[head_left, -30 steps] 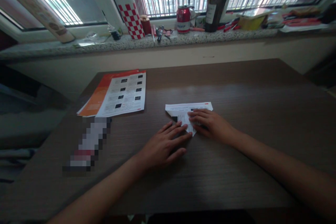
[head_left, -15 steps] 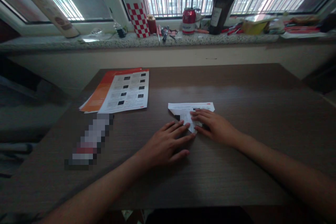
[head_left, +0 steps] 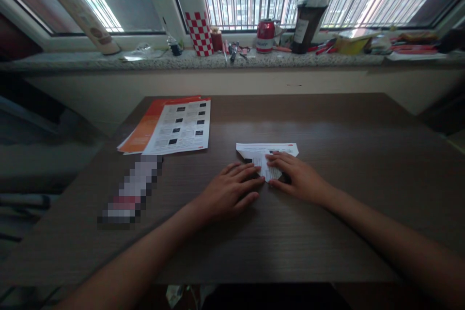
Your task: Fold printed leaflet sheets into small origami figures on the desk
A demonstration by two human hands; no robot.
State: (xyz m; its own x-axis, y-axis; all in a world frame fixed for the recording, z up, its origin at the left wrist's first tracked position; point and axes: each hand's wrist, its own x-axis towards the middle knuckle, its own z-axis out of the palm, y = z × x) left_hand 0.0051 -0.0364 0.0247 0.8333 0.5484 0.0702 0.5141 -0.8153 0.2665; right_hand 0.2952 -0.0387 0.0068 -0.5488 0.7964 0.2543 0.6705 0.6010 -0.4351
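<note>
A folded sheet of printed paper (head_left: 267, 148) lies flat on the brown table (head_left: 327, 126). Its far edge is straight, and its sides slant inward toward a point nearest me. My left hand (head_left: 232, 191) rests palm down with fingers stretched out, the fingertips on the paper's near left slanted edge. On the right part of the sheet lies my right hand (head_left: 300, 177), its fingers extended over the print and its thumb near the pointed end. Both hands cover parts of the slanted sides.
Several printed sheets (head_left: 181, 128) with orange pages (head_left: 141, 131) lie at the table's far left. Nearer me is a pixelated oblong item (head_left: 132, 191). The windowsill holds a checkered white bottle (head_left: 199, 34), a red can (head_left: 265, 36) and a dark cup (head_left: 307, 26).
My left hand has drawn slightly back to the left along the paper's edge. My right hand stays on the sheet. The whole view has shifted a little.
</note>
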